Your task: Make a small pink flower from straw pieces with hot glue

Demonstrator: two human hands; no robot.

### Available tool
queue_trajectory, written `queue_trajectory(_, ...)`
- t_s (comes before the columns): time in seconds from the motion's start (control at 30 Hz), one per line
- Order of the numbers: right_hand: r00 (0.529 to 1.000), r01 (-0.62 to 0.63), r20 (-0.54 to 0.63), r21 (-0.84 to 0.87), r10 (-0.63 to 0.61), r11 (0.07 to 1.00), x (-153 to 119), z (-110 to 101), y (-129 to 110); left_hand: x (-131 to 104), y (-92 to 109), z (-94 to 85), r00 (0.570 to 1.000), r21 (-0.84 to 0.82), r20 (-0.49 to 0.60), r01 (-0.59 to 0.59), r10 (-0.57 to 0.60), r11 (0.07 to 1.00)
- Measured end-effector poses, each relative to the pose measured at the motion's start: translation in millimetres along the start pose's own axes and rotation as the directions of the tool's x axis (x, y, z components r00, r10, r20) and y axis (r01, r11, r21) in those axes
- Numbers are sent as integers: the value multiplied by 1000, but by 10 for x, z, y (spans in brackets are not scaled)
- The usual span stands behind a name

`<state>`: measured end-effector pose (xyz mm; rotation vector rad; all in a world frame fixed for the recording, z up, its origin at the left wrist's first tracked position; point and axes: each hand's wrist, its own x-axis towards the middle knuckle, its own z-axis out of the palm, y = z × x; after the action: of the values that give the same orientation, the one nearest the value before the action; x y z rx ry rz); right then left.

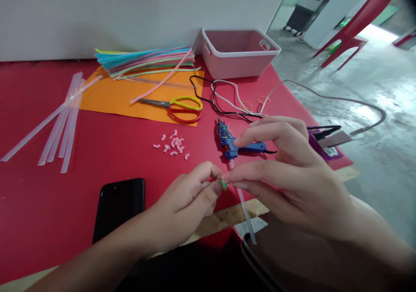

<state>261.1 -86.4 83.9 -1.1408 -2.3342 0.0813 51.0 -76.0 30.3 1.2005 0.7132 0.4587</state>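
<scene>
In front of the blue hot glue gun (227,141), on the near side, both hands are together at one small green piece (224,184). The left hand (191,199) pinches it between thumb and index finger. The fingertips of the right hand (292,175) meet it from the opposite side; whether they also grip it cannot be told. The exact form of the piece is too small to read.

The glue gun lies on the smooth red tabletop (29,209), nozzle facing away, its barrel flecked with multicoloured residue. A translucent glue stick (247,216) extends from its rear, past the table edge.

Left of the glue gun: short, curved, matte pink segments (175,143) in a loose scatter. Farther left: long, translucent glue sticks (66,123), one laid diagonally across the others. Near left: a flat black smartphone (118,205).

Beyond the glue gun, to the left: scissors (185,108) with metal blades and one yellow and one red handle loop, on flat orange paper (104,93). A bundle of fuzzy pastel pipe cleaners (146,60) lies at the far side of the sheet, and a single pink pipe cleaner (162,82) slants toward the blades.

Directly beyond the glue gun: looped black cable (214,99) and white cable (238,97), then a rectangular pink plastic basket (234,64) with a pale rim.
</scene>
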Motion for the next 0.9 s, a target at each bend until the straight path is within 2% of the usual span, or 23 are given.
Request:
queue_trajectory(0.23,999,30,-36,-20,-30,999,-8,38,20,7,13,-2,1000,14,-3,-13,13,1000)
queue_trajectory(0.37,1000,22,17,37,-22,999,0,12,16,10,-2,4,999,-32,-9,-35,35,999)
queue_trajectory(0.5,995,-99,4,166,100,981,19,-45,-6,32,30,-2,997,-89,0,-81,81,993)
queue_trajectory(0.63,982,-174,-35,189,184,966,28,-15,-45,60,68,-11,996,-147,-19,-91,90,985)
queue_trajectory(0.8,983,-179,3,239,184,954,36,60,-87,67,78,-14,999,-238,36,-16,25,971)
queue_trajectory(0.9,970,-224,-29,293,243,929,33,99,-79,69,77,-21,998,-256,58,26,-11,966)
